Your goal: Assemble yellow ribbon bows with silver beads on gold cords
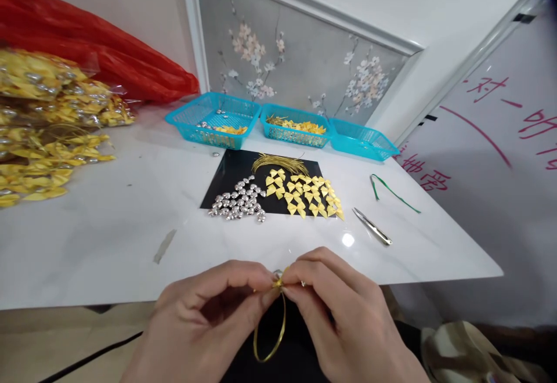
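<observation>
Observer: L hand [209,313], R hand [343,313], status?

Recorder: Both closed in a fine pinch, thumb + forefinger tips meeting on one yellow bow [277,282]. Other fingers curled loose. Gold loop [270,336] hangs from that pinch, free below, just off the near edge of the table [108,238], over the lap.

Observer: Why off the edge?

Recorder: Prob. so the loop dangles w/o snagging. Tips set close give control on a tiny piece. Silver glint right above the bow, too small to ID.

Observer: Stock?

Recorder: Black mat [226,171] mid-table, well beyond the hands. On it: silver beads [239,202] at L, bow pile [304,192] at R, gold wire bundle [278,163] at back. Dark backing likely for contrast, and sorted by type for quick picking. My read only.

Observer: Else?

Recorder: Metal tool [372,227] lies R of mat, on the R hand's side. Green ribbon [391,191] just past it. Blue baskets [209,117] in a row by the wall. Bagged yellow pieces [43,116] stacked far L, red bag [108,52] behind them.
</observation>
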{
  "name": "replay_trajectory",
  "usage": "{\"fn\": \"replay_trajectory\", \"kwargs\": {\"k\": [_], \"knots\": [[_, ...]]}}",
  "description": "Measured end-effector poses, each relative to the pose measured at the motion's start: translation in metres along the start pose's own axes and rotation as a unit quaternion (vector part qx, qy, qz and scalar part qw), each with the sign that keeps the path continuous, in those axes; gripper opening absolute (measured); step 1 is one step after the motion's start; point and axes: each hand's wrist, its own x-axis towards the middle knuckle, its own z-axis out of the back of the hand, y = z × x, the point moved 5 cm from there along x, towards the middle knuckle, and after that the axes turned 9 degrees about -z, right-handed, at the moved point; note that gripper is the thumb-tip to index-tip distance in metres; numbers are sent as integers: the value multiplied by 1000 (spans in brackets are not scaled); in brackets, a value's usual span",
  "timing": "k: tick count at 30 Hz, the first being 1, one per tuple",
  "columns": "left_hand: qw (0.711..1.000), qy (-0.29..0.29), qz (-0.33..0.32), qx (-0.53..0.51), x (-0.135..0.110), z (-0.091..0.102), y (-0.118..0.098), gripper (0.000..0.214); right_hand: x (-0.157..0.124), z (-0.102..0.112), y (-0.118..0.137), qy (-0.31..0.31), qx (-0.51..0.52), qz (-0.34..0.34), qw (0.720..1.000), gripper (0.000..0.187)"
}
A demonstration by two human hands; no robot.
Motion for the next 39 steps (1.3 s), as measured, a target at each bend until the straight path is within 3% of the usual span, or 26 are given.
{"fn": "replay_trajectory", "kwargs": {"k": [9, 15, 27, 33, 39], "knots": [[1000, 7, -15, -4, -3, 1, 2, 6, -6, -7, -1, -17, -56, 6, 998, 20], [999, 23, -14, -34, 0, -2, -2, 7, -5, -9, -3, -24, -49, 11, 998, 17], [999, -7, 25, -31, 0, 1, -2, 6, -2, -6, -3, -14, 15, -8, 1000, 18], [994, -99, 28, -44, 6, 0, -12, 18, -3, -8, -4, -16, 23, -5, 1000, 19], [993, -109, 31, -38, 7, -4, -12, 22, -2, -9, -4, -28, 47, -17, 998, 17]]}}
